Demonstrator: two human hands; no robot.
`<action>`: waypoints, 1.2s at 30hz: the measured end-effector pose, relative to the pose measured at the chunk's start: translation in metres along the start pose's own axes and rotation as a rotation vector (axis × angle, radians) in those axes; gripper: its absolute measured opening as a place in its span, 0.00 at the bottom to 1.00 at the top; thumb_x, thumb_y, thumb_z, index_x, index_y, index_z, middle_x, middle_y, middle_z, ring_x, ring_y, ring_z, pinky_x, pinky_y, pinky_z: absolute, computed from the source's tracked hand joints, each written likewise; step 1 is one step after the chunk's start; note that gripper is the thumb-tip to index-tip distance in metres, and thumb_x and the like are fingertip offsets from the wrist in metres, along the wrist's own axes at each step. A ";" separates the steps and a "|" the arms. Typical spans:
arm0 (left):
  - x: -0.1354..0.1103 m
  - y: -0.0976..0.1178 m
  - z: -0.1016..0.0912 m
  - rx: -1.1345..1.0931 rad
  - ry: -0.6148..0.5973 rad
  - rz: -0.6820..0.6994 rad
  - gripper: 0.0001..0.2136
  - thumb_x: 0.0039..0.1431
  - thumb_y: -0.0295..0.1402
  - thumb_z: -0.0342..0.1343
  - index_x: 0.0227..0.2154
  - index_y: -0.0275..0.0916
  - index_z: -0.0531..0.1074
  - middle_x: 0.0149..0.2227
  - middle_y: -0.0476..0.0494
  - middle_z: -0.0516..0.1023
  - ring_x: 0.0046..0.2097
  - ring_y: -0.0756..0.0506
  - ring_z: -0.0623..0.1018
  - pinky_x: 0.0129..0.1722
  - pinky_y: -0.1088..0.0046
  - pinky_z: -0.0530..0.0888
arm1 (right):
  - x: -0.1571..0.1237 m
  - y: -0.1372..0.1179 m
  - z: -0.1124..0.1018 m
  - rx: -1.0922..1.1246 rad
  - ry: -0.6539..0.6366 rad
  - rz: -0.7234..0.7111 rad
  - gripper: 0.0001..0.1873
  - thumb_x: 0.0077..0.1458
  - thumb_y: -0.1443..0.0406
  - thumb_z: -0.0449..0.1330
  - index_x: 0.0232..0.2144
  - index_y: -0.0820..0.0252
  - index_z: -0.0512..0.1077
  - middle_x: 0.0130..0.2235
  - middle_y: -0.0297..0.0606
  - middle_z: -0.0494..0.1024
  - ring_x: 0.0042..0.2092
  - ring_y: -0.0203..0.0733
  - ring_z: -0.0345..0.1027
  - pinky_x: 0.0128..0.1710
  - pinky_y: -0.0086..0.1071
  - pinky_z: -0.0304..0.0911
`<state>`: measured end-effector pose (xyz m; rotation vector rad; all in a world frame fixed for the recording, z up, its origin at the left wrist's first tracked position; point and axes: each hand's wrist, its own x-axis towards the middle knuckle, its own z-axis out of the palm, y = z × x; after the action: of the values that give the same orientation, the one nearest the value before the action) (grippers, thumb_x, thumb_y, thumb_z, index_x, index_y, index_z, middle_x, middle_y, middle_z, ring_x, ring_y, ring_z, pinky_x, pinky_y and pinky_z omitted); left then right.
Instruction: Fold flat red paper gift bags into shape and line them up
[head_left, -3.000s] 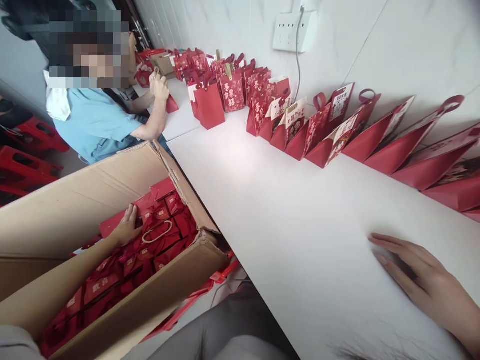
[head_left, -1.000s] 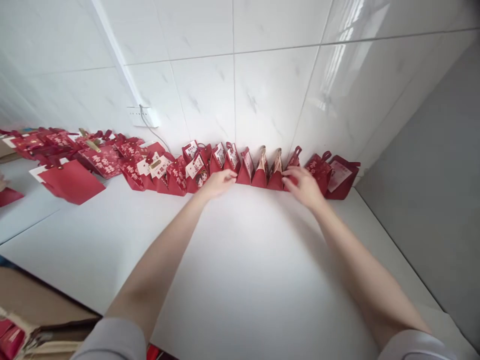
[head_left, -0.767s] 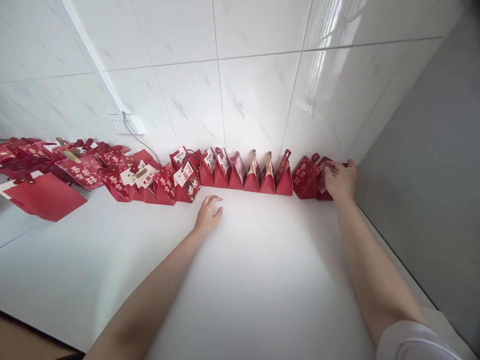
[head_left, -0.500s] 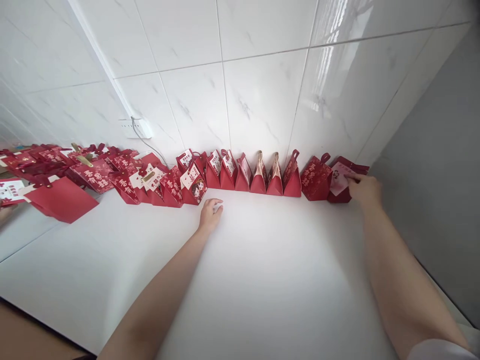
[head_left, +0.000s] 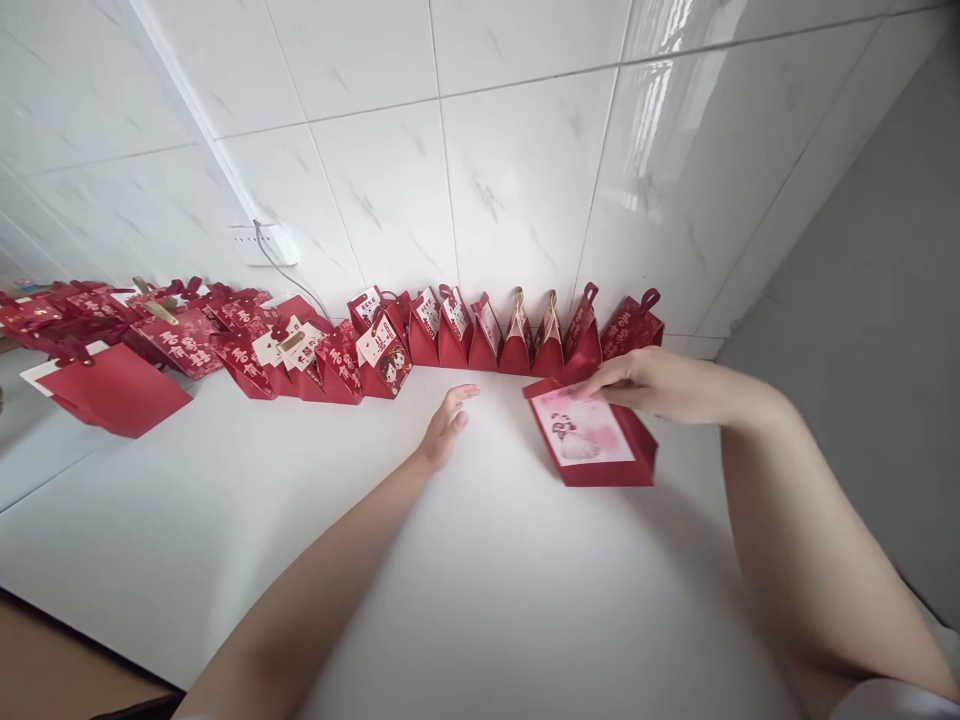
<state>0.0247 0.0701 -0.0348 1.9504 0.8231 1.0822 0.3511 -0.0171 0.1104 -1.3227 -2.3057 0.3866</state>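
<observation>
The box row (head_left: 455,350) was shortened, its pink-fronted box (head_left: 596,440) pinched in the right hand (head_left: 667,385); the left hand (head_left: 446,430) was spread.

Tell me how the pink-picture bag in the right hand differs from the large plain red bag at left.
Face: the pink-picture bag shows a pink-and-white picture with a figure; the plain bag shows bare red.
Hold: the pink-picture bag is in the right hand; the plain bag rests on the table, no hand on it.
Shared: both are red.
</observation>
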 end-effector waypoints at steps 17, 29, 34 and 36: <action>-0.008 0.027 0.033 0.159 0.200 0.223 0.13 0.69 0.39 0.44 0.50 0.40 0.64 0.45 0.40 0.74 0.45 0.44 0.75 0.47 0.65 0.71 | 0.022 -0.040 0.030 0.328 0.159 -0.063 0.14 0.63 0.60 0.56 0.48 0.53 0.75 0.49 0.36 0.79 0.46 0.44 0.75 0.44 0.37 0.71; -0.006 0.025 0.029 0.196 0.426 0.219 0.15 0.70 0.40 0.42 0.52 0.39 0.64 0.47 0.38 0.73 0.47 0.44 0.74 0.48 0.65 0.70 | 0.055 -0.016 0.127 0.843 0.399 -0.018 0.18 0.61 0.53 0.59 0.50 0.53 0.69 0.50 0.40 0.77 0.48 0.47 0.73 0.45 0.40 0.71; -0.003 0.013 0.027 0.034 0.325 0.074 0.19 0.68 0.47 0.43 0.50 0.40 0.67 0.47 0.39 0.76 0.47 0.42 0.76 0.47 0.65 0.72 | 0.054 -0.007 0.177 0.903 0.454 0.097 0.20 0.60 0.49 0.59 0.48 0.54 0.69 0.49 0.39 0.78 0.50 0.50 0.73 0.51 0.43 0.69; 0.001 0.005 0.024 -0.072 0.240 -0.033 0.23 0.66 0.51 0.43 0.53 0.39 0.68 0.51 0.38 0.76 0.52 0.40 0.75 0.52 0.62 0.71 | 0.052 0.004 0.186 0.880 0.377 0.118 0.26 0.59 0.50 0.61 0.55 0.52 0.65 0.52 0.39 0.77 0.53 0.50 0.71 0.55 0.46 0.67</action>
<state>0.0473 0.0608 -0.0395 1.7629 0.9275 1.3254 0.2357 0.0264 -0.0387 -0.9538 -1.4532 0.9574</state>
